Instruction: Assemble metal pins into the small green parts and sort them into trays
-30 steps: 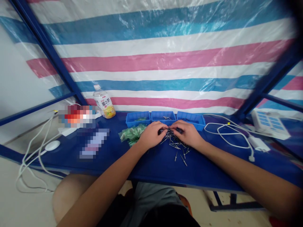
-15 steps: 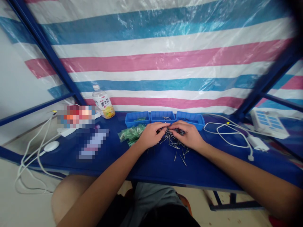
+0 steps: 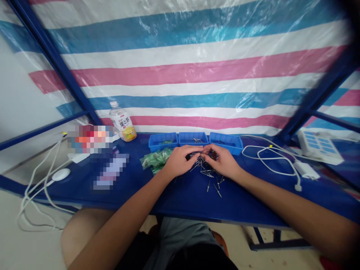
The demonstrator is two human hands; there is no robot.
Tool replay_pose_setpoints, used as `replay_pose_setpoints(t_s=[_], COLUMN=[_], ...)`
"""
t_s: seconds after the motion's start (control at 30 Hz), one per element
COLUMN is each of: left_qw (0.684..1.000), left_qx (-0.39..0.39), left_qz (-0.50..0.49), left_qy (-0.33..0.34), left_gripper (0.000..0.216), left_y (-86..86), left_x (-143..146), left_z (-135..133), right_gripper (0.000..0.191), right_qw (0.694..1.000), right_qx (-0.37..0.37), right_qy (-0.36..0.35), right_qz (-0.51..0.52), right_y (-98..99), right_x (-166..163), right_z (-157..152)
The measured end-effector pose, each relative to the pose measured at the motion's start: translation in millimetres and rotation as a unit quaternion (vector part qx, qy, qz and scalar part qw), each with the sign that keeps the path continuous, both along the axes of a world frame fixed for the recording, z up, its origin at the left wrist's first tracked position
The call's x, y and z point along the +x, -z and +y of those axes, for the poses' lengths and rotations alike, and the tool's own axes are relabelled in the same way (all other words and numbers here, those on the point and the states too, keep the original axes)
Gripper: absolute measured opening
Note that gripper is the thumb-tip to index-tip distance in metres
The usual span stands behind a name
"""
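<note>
A heap of small metal pins (image 3: pixel 209 173) lies on the blue table (image 3: pixel 182 195) in front of me. My left hand (image 3: pixel 180 161) rests at the left of the heap with its fingers curled in a pinch. Facing it from the right is my right hand (image 3: pixel 222 161), also pinched. The fingertips of both hands meet above the heap. What they grip is too small to make out. Several loose pins lie toward me. A pile of small green pieces (image 3: pixel 156 159) sits just left of my left hand.
Three blue trays (image 3: pixel 194 139) stand in a row behind the hands. A drink bottle (image 3: pixel 122 121) stands at the back left. White cables (image 3: pixel 270 159) and a white adapter (image 3: pixel 306 170) lie at the right. A white round device (image 3: pixel 61 174) with cables lies at the left.
Both hands have drawn their fingertips closer together and lifted them slightly off the heap. The arms have hardly moved.
</note>
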State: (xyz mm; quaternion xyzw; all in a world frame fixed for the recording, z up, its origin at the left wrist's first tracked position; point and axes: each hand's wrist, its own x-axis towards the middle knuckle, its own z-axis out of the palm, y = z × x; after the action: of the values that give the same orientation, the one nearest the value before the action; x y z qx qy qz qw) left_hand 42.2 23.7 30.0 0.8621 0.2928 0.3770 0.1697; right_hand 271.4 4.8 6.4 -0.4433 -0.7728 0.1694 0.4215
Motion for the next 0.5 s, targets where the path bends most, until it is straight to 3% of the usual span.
replay_pose_setpoints(t_s=[0.13, 0.3, 0.5], left_qw=[0.999, 0.998, 0.996], left_qx=[-0.003, -0.001, 0.004], left_qz=[-0.018, -0.029, -0.074], left_qy=[0.027, 0.056, 0.05], left_gripper=[0.032, 0.032, 0.016], left_y=[0.4, -0.6, -3.2], left_x=[0.5, 1.1, 2.1], left_z=[-1.7, -2.7, -4.0], right_gripper=[0.012, 0.022, 0.027], right_qw=[0.999, 0.997, 0.998], right_qx=[0.014, 0.037, 0.017], right_qy=[-0.014, -0.042, -0.06], right_qz=[-0.026, -0.044, -0.017], right_y=[-2.7, -5.5, -6.9], right_x=[0.6, 1.0, 0.3], right_z=[-0.1, -0.5, -3.1])
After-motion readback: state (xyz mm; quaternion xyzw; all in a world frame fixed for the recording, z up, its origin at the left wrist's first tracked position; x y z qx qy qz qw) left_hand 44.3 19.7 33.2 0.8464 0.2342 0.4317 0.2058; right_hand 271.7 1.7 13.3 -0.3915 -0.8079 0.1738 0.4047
